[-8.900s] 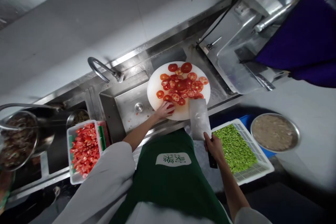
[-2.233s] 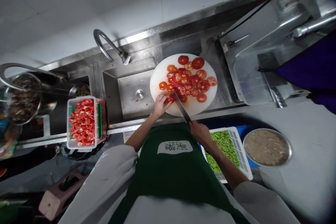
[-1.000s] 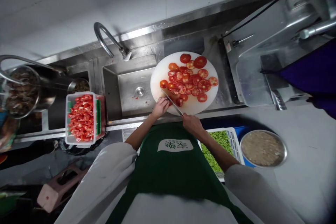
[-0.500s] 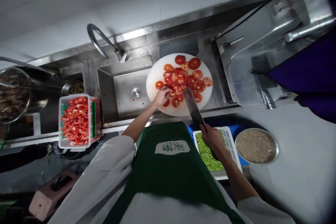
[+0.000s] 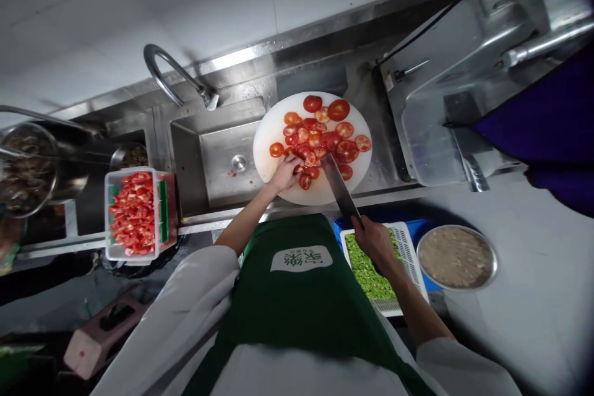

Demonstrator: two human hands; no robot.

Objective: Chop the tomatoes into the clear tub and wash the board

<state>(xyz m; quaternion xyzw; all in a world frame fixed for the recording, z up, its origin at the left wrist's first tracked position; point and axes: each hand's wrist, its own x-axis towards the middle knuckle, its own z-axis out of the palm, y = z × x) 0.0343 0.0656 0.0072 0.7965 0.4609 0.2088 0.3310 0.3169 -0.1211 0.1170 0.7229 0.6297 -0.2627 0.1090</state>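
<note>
On the round white cutting board lie several red tomato slices and halves, bunched toward the middle. My left hand is at the board's near left part, its bent fingers closed on a tomato slice that they partly cover. With my right hand I grip the handle of a cleaver. The blade slants across the board's near edge, and its tip touches or hovers just over the slices; I cannot tell which.
Left of the board is a steel sink under a curved faucet. A clear tub of cut tomatoes stands farther left. By my right arm are a white basket of chopped greens and a round metal pan.
My left hand has shifted slightly and its fingers have curled more over the slices. The cleaver has barely moved relative to the board. The whole view has drifted a little.
</note>
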